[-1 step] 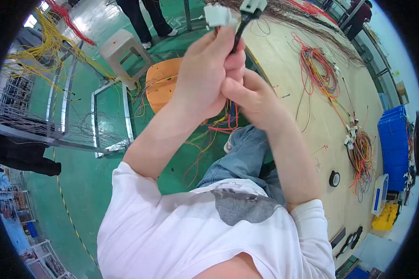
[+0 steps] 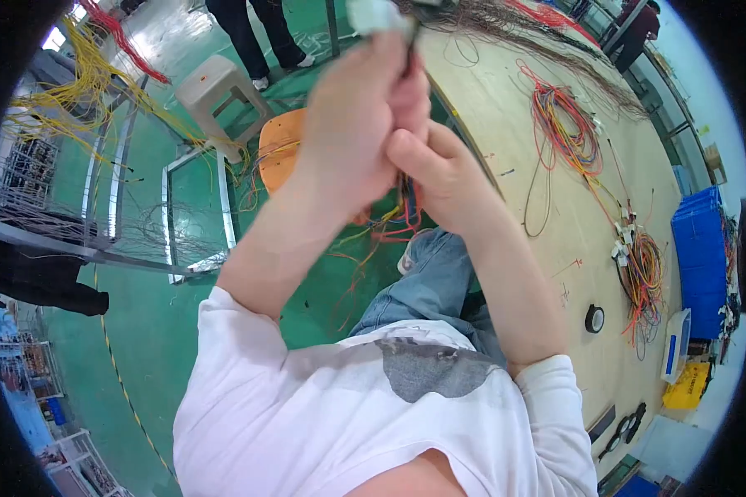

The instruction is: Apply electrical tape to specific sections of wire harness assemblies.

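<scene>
My left hand [image 2: 350, 124], blurred by motion, is closed on a wire harness near the top centre. A white connector [image 2: 375, 15] and a dark-wired connector [image 2: 433, 10] stick up beyond its fingers, both smeared and partly cut off by the top edge. Just below and to the right, my right hand [image 2: 438, 170] is closed round the same bundle, its thumb pressed against the left hand. Coloured wires [image 2: 404, 207] of the harness hang down beneath both hands. The grip inside the fists is hidden.
To the right, a wooden table [image 2: 522, 273] bears coiled harnesses [image 2: 568, 128], black tape [image 2: 594, 318] and blue bins [image 2: 698, 248]. An orange stool seat [image 2: 278, 132], a grey plastic stool [image 2: 211, 87] and a metal frame [image 2: 170, 219] stand at left. Another person's legs [image 2: 257, 41] show behind.
Both hands have shifted slightly left, and the connectors have gone up and left, partly out of view. My left hand is more blurred. Each hand keeps its hold.
</scene>
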Tool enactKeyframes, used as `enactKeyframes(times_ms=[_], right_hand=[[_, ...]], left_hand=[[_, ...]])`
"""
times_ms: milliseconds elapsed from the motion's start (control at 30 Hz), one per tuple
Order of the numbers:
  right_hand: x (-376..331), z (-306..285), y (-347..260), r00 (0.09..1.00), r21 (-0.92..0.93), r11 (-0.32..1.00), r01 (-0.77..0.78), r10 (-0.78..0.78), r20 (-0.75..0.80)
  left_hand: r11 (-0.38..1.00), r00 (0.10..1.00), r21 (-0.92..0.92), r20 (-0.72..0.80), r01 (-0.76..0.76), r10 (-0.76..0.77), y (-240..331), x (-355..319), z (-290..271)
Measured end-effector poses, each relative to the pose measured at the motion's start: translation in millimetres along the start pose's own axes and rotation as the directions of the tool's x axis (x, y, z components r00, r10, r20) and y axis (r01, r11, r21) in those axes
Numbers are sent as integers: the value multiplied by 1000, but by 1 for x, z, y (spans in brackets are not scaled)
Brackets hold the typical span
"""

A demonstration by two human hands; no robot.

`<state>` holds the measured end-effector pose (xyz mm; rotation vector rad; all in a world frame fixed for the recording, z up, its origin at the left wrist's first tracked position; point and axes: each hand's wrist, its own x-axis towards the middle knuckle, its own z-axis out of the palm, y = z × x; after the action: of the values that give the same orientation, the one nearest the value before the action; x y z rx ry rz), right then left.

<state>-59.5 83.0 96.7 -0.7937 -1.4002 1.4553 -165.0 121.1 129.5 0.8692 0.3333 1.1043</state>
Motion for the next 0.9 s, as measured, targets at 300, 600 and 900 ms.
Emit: enactKeyframes(times_ms=[300, 600, 900], right_hand=[[-55, -31, -50, 897, 84, 893, -443, 439, 58], [-60, -43, -129, 872, -235, 882, -409, 454, 184], [-126, -92, -129, 990, -128, 982, -138, 139, 2]], left_hand=[[987, 875, -28, -460, 156, -151, -11, 12, -124], [858, 924, 348, 206, -377, 322, -11, -43, 19], [889, 805, -205, 539, 409, -246, 2, -50, -50]])
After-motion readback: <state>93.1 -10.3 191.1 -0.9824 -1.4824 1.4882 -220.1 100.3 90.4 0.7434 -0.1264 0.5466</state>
